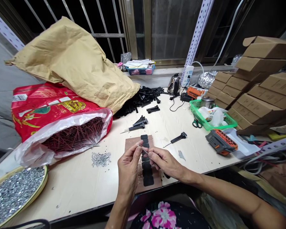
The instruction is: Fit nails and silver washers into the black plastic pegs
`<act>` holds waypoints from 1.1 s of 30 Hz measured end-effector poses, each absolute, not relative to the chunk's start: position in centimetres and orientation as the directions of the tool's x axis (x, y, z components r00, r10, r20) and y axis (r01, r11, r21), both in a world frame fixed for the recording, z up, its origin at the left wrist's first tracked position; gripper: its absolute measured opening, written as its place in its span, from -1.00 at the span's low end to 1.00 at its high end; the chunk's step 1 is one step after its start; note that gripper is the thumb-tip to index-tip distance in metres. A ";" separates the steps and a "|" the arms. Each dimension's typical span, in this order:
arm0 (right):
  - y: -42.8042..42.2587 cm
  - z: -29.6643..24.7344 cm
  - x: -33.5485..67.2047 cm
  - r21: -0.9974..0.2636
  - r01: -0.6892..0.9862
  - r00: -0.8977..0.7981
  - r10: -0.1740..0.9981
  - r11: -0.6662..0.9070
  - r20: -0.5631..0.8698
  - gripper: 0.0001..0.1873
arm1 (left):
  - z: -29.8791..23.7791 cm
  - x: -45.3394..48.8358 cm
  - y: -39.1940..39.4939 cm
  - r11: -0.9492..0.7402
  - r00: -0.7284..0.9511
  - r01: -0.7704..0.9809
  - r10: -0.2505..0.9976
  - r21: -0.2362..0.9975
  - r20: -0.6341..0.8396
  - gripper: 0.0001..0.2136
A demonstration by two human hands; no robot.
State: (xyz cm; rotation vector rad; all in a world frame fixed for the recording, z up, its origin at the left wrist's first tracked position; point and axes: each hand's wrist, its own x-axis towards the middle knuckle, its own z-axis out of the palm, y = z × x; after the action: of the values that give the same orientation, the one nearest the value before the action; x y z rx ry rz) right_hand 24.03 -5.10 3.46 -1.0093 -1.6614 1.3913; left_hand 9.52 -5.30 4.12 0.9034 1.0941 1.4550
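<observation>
My left hand (129, 163) is closed in a pinch, thumb against fingers, around something small and shiny that I cannot make out. My right hand (164, 161) pinches a thin metal rod (145, 150), whose far end meets the left fingertips. Both hands are over a brown board (132, 144) bearing a column of black rounded pads (147, 181). To the right lies a black plastic piece with a thin metal shaft (178, 138). Several similar black pieces (137, 127) lie beyond the board. Left of the board is a small pile of shiny washers (101, 159).
A red bag (43, 108) of long reddish rods (73, 135) lies open at left under a tan sack (71, 60). Nearby is a bowl of washers (16, 194). Black parts (147, 97) are heaped behind. At right are a green basket (231, 122), battery pack (221, 141), scissors (197, 123), cartons (257, 105).
</observation>
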 end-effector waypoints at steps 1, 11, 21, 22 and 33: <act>-5.1 3.5 24.1 -0.987 0.125 -0.439 0.898 0.101 0.037 -0.59 | 4.0 9.5 -5.3 -0.039 -0.174 -0.258 0.985 0.965 -0.007 -0.71; -3.9 3.6 26.7 -0.506 0.760 -0.405 0.906 0.408 0.123 -0.63 | 2.8 8.6 -4.8 0.027 -0.090 0.023 0.996 0.999 -0.025 -0.65; 0.4 0.5 29.3 0.047 0.816 -0.559 0.808 0.576 -0.187 -0.71 | -2.0 5.9 -3.9 0.070 -0.225 0.434 0.974 0.898 0.032 -0.58; 0.9 0.3 29.2 0.047 0.803 -0.575 0.794 0.594 -0.196 -0.70 | -2.3 5.9 -3.9 0.072 -0.231 0.451 0.972 0.890 0.038 -0.58; 2.9 -0.7 28.8 -0.017 0.738 -0.665 0.721 0.675 -0.195 -0.62 | -3.1 6.0 -3.8 0.083 -0.238 0.548 0.969 0.832 0.061 -0.61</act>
State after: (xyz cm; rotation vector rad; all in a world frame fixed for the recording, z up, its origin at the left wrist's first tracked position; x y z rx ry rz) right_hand 28.78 2.94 -0.65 -1.3319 -3.0309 0.1571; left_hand 6.00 -3.81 -3.06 1.4940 1.8431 1.0472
